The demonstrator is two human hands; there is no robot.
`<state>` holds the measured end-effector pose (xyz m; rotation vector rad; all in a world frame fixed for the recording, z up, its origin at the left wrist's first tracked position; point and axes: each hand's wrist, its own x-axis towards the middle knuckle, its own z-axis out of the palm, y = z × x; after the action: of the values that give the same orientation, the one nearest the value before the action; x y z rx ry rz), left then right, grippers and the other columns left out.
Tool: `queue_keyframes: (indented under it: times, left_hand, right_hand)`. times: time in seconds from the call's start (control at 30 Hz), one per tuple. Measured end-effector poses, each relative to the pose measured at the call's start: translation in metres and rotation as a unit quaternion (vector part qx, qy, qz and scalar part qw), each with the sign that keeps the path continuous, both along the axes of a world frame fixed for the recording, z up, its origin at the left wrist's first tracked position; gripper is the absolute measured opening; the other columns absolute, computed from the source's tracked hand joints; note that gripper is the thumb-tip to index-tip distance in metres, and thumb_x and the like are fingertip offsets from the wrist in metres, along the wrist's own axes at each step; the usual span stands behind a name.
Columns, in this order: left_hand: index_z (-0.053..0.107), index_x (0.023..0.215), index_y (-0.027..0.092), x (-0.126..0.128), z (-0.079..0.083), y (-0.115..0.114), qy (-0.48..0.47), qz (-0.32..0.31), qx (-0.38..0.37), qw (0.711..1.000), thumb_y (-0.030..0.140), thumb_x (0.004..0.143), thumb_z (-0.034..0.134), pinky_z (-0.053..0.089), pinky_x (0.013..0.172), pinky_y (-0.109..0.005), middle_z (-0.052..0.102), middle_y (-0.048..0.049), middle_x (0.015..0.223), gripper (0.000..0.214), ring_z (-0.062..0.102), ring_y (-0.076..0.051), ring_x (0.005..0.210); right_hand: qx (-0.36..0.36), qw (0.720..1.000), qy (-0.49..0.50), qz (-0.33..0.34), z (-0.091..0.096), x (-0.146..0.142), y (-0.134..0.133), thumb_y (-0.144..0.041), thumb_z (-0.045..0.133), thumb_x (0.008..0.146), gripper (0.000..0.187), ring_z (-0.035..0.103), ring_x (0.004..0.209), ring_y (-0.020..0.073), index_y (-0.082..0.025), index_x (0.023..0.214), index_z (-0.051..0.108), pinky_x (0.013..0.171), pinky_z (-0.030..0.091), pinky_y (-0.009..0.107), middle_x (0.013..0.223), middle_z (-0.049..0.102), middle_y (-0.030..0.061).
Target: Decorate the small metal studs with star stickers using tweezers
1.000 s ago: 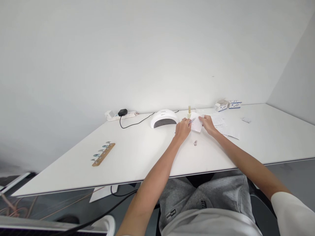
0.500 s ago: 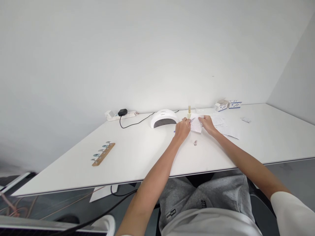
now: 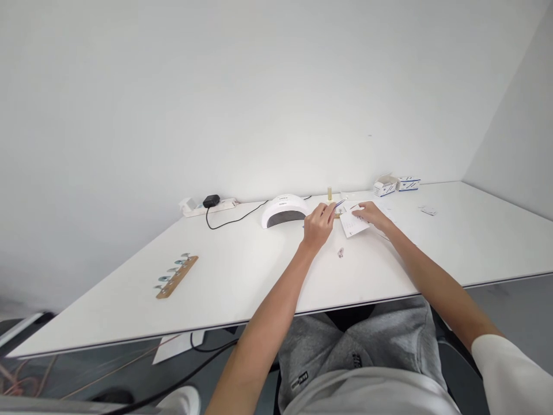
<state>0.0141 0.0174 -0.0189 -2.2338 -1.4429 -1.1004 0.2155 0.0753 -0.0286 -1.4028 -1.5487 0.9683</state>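
Note:
My left hand is closed in a pinch on a thin metal tool whose tip points up and to the right. My right hand lies on a small white card on the white table, fingers curled over its far edge. A tiny silver piece lies on the table just in front of both hands. A small yellowish bottle stands behind the left hand.
A white dome-shaped nail lamp sits left of the hands, its black cable running to a power strip by the wall. A wooden strip with metal-topped pegs lies far left. Small boxes and papers are at the back right.
My left hand lifted the thin tool so its tip points upward. My right hand lowered the small card flat onto the table. The view shifted slightly.

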Motion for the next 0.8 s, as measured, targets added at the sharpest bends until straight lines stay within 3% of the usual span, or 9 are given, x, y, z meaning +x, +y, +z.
queue_keyframes:
  times: [0.17,0.3,0.4,0.47,0.53,0.67,0.8]
  left_hand:
    - [0.061,0.112,0.02,0.0,0.001,-0.001,-0.002,-0.027,0.008,1.0,0.036,0.099,0.018,0.043,0.068,-0.023,0.061,-0.0116,0.091,0.047,0.061,-0.014,0.081]
    - [0.061,0.112,0.019,-0.001,0.001,-0.002,-0.001,-0.031,0.019,0.999,0.036,0.099,0.019,0.043,0.067,-0.022,0.062,-0.0111,0.089,0.047,0.061,-0.014,0.08]
    - [0.061,0.111,0.019,-0.002,-0.002,0.0,-0.003,-0.035,0.034,0.999,0.035,0.099,0.021,0.043,0.067,-0.022,0.061,-0.0106,0.088,0.044,0.061,-0.014,0.08]
    - [0.061,0.11,0.019,-0.002,-0.005,0.003,-0.009,-0.046,0.063,0.997,0.034,0.099,0.024,0.043,0.066,-0.022,0.061,-0.0101,0.086,0.041,0.062,-0.014,0.078]
    - [0.062,0.107,0.018,-0.002,-0.008,0.006,-0.021,-0.057,0.117,0.991,0.032,0.098,0.03,0.043,0.064,-0.022,0.062,-0.009,0.083,0.036,0.062,-0.013,0.074]
    - [0.063,0.101,0.016,-0.002,-0.011,0.012,-0.033,-0.071,0.245,0.967,0.024,0.096,0.04,0.04,0.058,-0.021,0.062,-0.0059,0.076,0.025,0.059,-0.011,0.065]
    - [0.064,0.098,0.017,-0.003,-0.01,0.014,-0.048,-0.084,0.306,0.947,0.02,0.093,0.045,0.041,0.057,-0.021,0.061,-0.0052,0.073,0.02,0.059,-0.011,0.064]
  right_hand:
    - [0.026,0.982,-0.181,-0.04,-0.016,0.01,0.01,-0.027,0.074,0.055,0.029,0.057,0.074,0.0191,-0.014,0.078,0.064,0.063,0.04,0.027,0.086,0.066,0.0097]
    - [0.065,0.955,-0.288,-0.04,-0.02,0.007,0.009,-0.033,0.069,0.064,0.036,0.056,0.084,0.021,-0.014,0.095,0.063,0.071,0.041,0.03,0.101,0.062,0.0125]
    - [0.123,0.942,-0.31,-0.034,-0.013,0.005,0.003,-0.022,0.063,0.069,0.032,0.055,0.088,0.0219,-0.014,0.1,0.063,0.076,0.041,0.031,0.098,0.062,0.0111]
    - [0.126,0.95,-0.286,0.018,-0.005,0.006,-0.004,-0.013,0.058,0.068,0.028,0.055,0.086,0.0197,-0.015,0.095,0.065,0.076,0.042,0.029,0.095,0.062,0.009]
    - [0.079,0.961,-0.242,0.11,0.002,0.007,-0.012,-0.009,0.057,0.065,0.029,0.056,0.08,0.017,-0.017,0.09,0.068,0.072,0.044,0.026,0.094,0.064,0.0064]
    - [-0.018,0.933,-0.196,0.301,0.012,0.004,-0.032,-0.017,0.068,0.06,0.036,0.055,0.078,0.0161,-0.019,0.096,0.071,0.071,0.044,0.027,0.098,0.066,0.0052]
    - [-0.02,0.913,-0.196,0.357,0.014,-0.005,-0.044,-0.027,0.077,0.055,0.044,0.051,0.081,0.0165,-0.021,0.099,0.072,0.074,0.042,0.028,0.098,0.065,0.0047]
